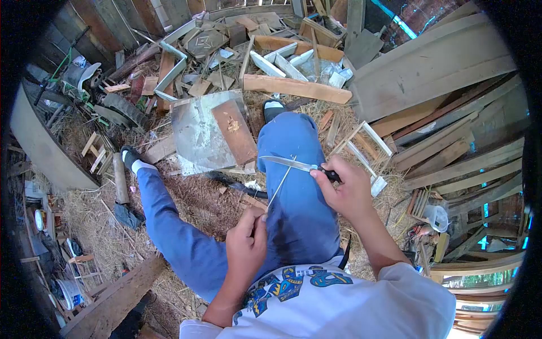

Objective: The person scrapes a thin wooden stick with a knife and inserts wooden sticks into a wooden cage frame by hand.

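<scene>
L hand (247,237): fingers pinched on near end of thin stick (280,190), above trouser leg (305,220). R hand (345,183) wrapped round black-handled knife (305,166), blade crossing stick's far end; contact unclear. Stick prob. light, stiff-ish, snappable: hold low, clear of blade.

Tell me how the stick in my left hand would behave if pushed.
The stick looks thin, so it's probably light. It runs straight out from the left hand, so likely fairly stiff. Being slender, it might snap under a hard push.
</scene>
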`<state>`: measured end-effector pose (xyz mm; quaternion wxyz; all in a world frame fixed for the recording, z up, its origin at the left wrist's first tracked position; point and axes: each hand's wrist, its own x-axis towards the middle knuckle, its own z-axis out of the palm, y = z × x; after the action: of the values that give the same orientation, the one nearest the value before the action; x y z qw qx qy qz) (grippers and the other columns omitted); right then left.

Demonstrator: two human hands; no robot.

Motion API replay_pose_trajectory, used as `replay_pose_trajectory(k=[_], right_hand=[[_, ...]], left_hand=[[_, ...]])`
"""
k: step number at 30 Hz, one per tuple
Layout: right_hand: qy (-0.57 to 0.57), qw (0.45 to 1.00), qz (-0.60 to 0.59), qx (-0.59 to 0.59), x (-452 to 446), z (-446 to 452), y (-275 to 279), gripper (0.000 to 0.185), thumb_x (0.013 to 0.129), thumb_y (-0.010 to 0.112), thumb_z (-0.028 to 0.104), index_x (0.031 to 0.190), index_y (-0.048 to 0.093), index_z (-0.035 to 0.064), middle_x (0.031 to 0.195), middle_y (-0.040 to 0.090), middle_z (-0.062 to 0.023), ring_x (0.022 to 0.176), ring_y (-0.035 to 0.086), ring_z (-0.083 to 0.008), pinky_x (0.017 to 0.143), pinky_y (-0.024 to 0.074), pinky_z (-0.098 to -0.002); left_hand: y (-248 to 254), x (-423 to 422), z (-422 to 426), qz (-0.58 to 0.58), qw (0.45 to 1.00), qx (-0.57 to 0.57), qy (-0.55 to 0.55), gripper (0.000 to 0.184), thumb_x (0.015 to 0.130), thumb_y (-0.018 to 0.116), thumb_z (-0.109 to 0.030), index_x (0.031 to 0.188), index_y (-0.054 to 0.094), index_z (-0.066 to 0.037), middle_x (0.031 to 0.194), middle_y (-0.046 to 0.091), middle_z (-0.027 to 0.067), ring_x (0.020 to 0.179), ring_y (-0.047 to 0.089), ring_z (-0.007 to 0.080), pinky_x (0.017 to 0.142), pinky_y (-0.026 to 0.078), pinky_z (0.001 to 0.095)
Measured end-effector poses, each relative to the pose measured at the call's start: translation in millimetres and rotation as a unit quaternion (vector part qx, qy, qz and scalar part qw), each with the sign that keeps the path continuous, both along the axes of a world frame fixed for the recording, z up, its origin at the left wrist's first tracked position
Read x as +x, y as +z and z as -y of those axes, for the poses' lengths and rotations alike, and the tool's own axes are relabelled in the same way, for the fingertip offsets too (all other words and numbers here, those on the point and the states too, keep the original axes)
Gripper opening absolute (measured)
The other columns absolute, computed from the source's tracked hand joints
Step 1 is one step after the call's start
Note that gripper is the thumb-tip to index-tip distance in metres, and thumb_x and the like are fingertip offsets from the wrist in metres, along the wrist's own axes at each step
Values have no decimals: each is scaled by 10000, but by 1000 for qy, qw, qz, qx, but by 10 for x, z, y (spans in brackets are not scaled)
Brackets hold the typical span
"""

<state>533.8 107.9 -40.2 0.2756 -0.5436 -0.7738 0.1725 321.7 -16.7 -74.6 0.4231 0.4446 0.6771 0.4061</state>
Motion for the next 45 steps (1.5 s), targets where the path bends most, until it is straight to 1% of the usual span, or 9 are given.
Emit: replay_pose_trajectory(k=[10, 16, 18, 22, 26, 34, 38, 43, 45], right_hand=[[4, 997, -76, -17, 67, -2, -95, 286, 903, 818, 296, 891, 640, 73, 743, 686, -113, 655, 707, -290, 582, 523, -388], [41, 999, 1, 10, 42, -24, 23, 296, 901, 808, 324, 904, 641, 80, 768, 696, -110, 679, 708, -323, 592, 532, -406], [29, 1000, 9, -6, 29, -2, 38, 279, 872, 845, 237, 891, 646, 42, 748, 670, -117, 656, 685, -276, 599, 506, -357], [18, 1000, 10, 1, 11, 31, 34, 279, 876, 842, 236, 890, 645, 40, 751, 677, -121, 657, 690, -283, 600, 510, -359], [7, 1000, 10, 6, 21, 46, 18, 278, 886, 836, 237, 887, 642, 39, 757, 680, -125, 666, 695, -287, 609, 516, -357], [-1, 1000, -25, 13, 104, 20, -109, 295, 899, 814, 309, 888, 628, 80, 742, 680, -97, 664, 698, -314, 587, 520, -404], [-8, 998, -58, -26, 58, 62, -88, 296, 904, 812, 308, 889, 633, 73, 739, 679, -109, 669, 705, -315, 597, 531, -397], [21, 999, -24, 14, 64, 28, -70, 303, 900, 812, 315, 886, 638, 67, 755, 685, -120, 678, 707, -319, 601, 535, -398], [26, 1000, -9, -2, 63, 31, -38, 270, 886, 836, 215, 902, 633, 38, 798, 678, -113, 699, 691, -269, 630, 514, -355]], left_hand=[[-67, 22, 41, 13, 999, 23, 27, 52, 1012, 636, -73, 981, 647, -34, 663, 537, 140, 537, 514, 152, 536, 436, 331], [-51, 108, -140, 9, 999, 37, 10, 34, 1000, 642, -63, 1014, 662, -39, 691, 570, 158, 537, 552, 253, 547, 449, 351], [-68, 108, -144, 5, 998, 58, 12, 37, 995, 644, -57, 1022, 663, -40, 702, 581, 161, 550, 571, 285, 552, 456, 359], [29, 98, -164, -62, 994, 94, 0, 52, 983, 649, -40, 1032, 665, -38, 726, 598, 163, 573, 600, 328, 563, 471, 372], [50, 38, -90, -50, 996, 70, -7, 39, 986, 646, -41, 1021, 661, -33, 716, 592, 170, 566, 579, 337, 553, 465, 367], [-3, -105, 184, -63, 997, 29, 35, 13, 990, 639, -30, 991, 648, -21, 664, 566, 149, 533, 552, 181, 536, 448, 335], [45, -7, 33, -61, 994, 89, 33, 12, 989, 642, -31, 988, 651, -23, 670, 573, 152, 529, 550, 191, 537, 447, 331], [-21, 70, -160, -49, 995, 90, -2, 37, 981, 648, -41, 1015, 659, -48, 682, 591, 164, 545, 606, 281, 548, 464, 361], [-25, 72, -170, -50, 996, 74, -3, 46, 976, 651, -42, 1020, 660, -54, 683, 592, 167, 560, 618, 301, 553, 469, 370]])
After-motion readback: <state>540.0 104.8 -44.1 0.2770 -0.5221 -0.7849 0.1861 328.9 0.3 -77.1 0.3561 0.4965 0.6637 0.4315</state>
